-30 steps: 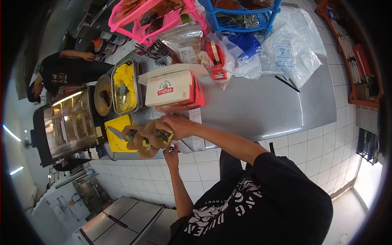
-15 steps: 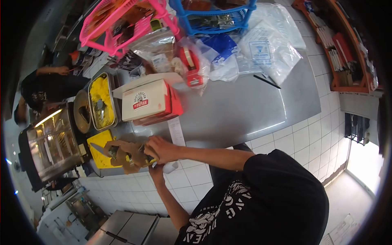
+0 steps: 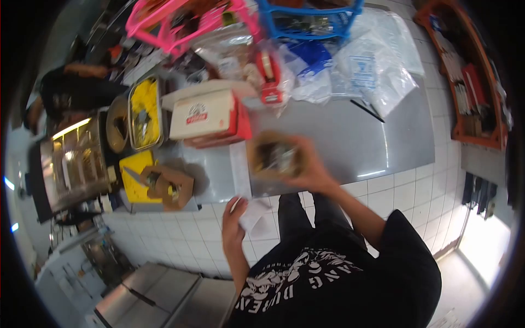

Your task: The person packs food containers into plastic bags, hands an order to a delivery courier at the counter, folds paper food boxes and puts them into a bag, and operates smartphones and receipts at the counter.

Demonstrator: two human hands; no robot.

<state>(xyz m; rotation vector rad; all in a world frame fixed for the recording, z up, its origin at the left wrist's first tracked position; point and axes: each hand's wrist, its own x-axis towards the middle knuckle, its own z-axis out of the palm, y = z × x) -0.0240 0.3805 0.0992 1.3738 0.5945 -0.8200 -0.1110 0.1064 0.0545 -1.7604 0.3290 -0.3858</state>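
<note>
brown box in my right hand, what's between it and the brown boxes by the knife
In the head view, a white paper strip lies there, with bare steel counter beside it.

Head-worn view, facing down (and forward)

From my feed, I see a pink basket point(image 3: 210, 21) beside a blue basket point(image 3: 306, 34) at the far side of the worktop point(image 3: 339, 136); both hold packets too blurred for me to name. Nearer me lies a red tape dispenser point(image 3: 270, 92), partly wrapped in clear plastic. Just beside it is a blue-and-white bag point(image 3: 313, 61), then a spread of clear plastic bags point(image 3: 377, 71). A thin black stick point(image 3: 367, 111) lies near their edge. To the right of my view, I make out an orange shelf point(image 3: 484, 142); to the left, a lit, glass-fronted cabinet point(image 3: 79, 158) and another person point(image 3: 74, 90) in dark clothes.
</note>
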